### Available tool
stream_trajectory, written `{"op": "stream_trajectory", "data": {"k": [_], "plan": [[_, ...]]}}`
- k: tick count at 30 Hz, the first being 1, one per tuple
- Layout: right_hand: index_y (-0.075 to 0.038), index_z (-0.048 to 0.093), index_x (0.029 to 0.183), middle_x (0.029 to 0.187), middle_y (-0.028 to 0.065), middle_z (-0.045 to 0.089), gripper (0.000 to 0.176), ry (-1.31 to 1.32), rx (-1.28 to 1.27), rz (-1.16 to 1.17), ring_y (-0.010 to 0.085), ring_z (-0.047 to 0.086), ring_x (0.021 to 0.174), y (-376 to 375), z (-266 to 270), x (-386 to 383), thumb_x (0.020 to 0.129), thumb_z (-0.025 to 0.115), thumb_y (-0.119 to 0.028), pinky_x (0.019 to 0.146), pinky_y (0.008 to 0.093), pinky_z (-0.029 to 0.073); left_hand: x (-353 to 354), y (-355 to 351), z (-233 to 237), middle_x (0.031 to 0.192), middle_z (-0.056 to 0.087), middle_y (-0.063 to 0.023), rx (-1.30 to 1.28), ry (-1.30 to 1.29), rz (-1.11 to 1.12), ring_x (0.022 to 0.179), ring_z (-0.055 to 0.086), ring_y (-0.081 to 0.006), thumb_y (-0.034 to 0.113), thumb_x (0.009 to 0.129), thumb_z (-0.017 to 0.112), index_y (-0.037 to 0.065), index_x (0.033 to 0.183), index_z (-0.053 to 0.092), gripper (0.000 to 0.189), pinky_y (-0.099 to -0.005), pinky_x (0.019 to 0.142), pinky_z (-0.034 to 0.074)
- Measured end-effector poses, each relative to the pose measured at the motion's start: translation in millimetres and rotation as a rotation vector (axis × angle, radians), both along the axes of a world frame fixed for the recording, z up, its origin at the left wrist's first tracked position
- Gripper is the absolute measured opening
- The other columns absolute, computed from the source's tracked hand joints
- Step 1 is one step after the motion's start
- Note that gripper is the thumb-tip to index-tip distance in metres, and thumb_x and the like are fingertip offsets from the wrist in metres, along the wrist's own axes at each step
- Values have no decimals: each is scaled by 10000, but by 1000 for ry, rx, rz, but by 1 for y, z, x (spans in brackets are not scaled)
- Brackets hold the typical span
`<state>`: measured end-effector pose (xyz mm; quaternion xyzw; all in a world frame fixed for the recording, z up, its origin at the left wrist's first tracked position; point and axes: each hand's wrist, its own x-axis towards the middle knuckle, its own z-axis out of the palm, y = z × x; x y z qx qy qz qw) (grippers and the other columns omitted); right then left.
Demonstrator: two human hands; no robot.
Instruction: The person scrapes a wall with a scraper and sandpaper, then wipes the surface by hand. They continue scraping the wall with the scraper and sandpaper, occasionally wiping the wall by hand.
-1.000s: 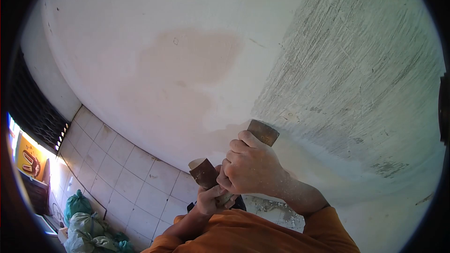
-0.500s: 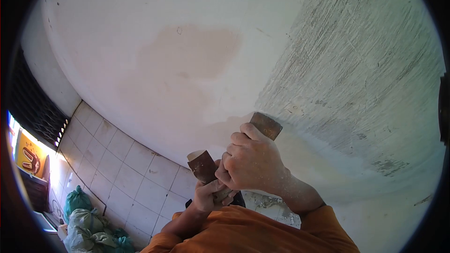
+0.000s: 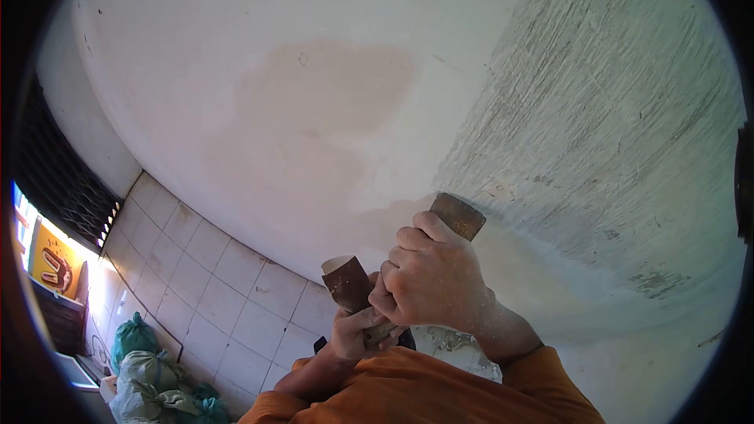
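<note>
My right hand (image 3: 436, 275) is closed round a putty knife whose wide, rusty-brown blade (image 3: 459, 216) lies against the wall, at the lower edge of the scratched area. Its handle is hidden in my fist. Lower and to the left, my left hand (image 3: 357, 335) grips a second putty knife, with a dark brown blade (image 3: 347, 283) pointing up and a pale layer at its tip. Part of a light handle shows between the left fingers. The two hands are close together and appear to touch. White dust coats the right hand and forearm.
The white wall (image 3: 196, 23) fills most of the view, with a beige damp-looking patch (image 3: 330, 86) and a grey scratched area (image 3: 597, 110). Pale floor tiles (image 3: 212, 298) run along its foot. Tied sacks (image 3: 145, 373) and a dark folding gate (image 3: 55, 165) are at left.
Both hands and their putty knives have shifted slightly right and down in view. The wall also shifts a little with the camera. Both grips are the same.
</note>
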<state>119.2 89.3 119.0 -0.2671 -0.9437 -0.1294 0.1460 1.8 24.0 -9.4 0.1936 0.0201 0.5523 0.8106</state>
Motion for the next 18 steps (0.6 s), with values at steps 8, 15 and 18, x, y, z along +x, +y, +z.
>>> {"op": "stream_trajectory", "data": {"k": [8, 15, 18], "plan": [[-74, 565, 451, 486, 31, 541, 224, 15, -18, -6, 158, 499, 573, 0, -7, -1, 627, 588, -209, 741, 293, 395, -3, -1, 1, 846, 524, -106, -12, 22, 1, 598, 526, -150, 126, 822, 551, 35, 1085, 439, 300, -212, 371, 353], [-75, 566, 451, 483, 33, 537, 218, 34, -15, 2, 163, 494, 565, -1, -3, -1, 619, 593, -211, 743, 291, 395, 0, 1, 8, 847, 521, -113, -26, 31, 19, 588, 518, -159, 135, 821, 561, 36, 1083, 437, 307, -216, 369, 347], [-74, 564, 449, 483, 34, 536, 221, 43, -37, -2, 166, 494, 565, -1, -6, 1, 619, 595, -211, 744, 292, 396, 2, -5, 0, 854, 519, -122, -50, 26, 23, 593, 517, -166, 136, 820, 562, 33, 1088, 436, 313, -216, 367, 341]]}}
